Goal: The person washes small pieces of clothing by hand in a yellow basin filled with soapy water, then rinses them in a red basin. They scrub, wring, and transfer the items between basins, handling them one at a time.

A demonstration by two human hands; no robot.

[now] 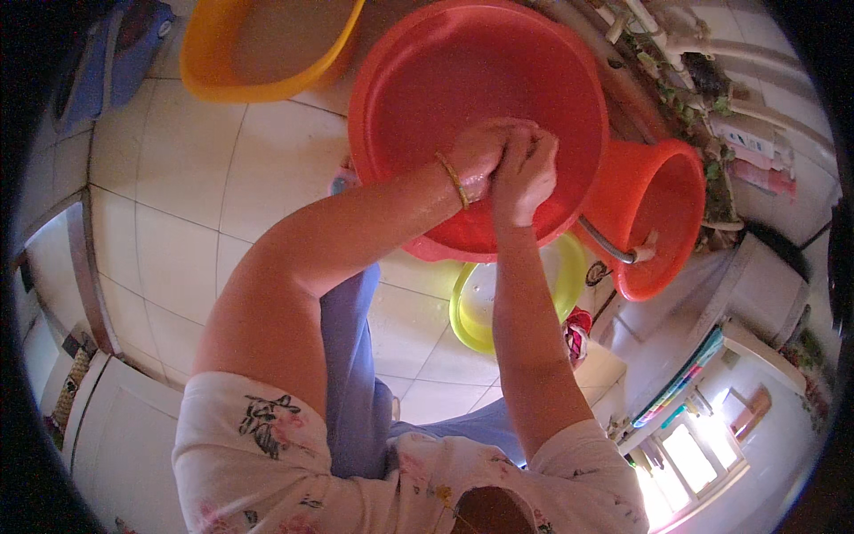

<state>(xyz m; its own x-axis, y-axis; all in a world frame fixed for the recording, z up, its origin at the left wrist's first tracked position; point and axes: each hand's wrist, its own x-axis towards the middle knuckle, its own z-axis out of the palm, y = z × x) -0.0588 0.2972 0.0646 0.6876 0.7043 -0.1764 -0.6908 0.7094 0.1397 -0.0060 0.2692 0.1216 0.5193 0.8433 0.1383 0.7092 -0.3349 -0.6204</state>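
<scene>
My left hand [477,155], with a gold-coloured bracelet on its wrist, is pressed against my right hand [528,175] over a large red plastic basin [360,113]. Both hands have their fingers curled in. Whether anything is squeezed between them is hidden. The skin near my left wrist shines as if wet. Below the hands the inside of the basin shows plain red, and I cannot make out anything lying in it.
A yellow tub [200,73] stands at the upper left, on a tiled floor [173,153]. Right of the basin is an orange-red bucket [617,167] with a metal hose [606,241] at its rim. A yellow-green basin [467,320] sits partly under my right forearm. Pipes [740,50] line the upper right.
</scene>
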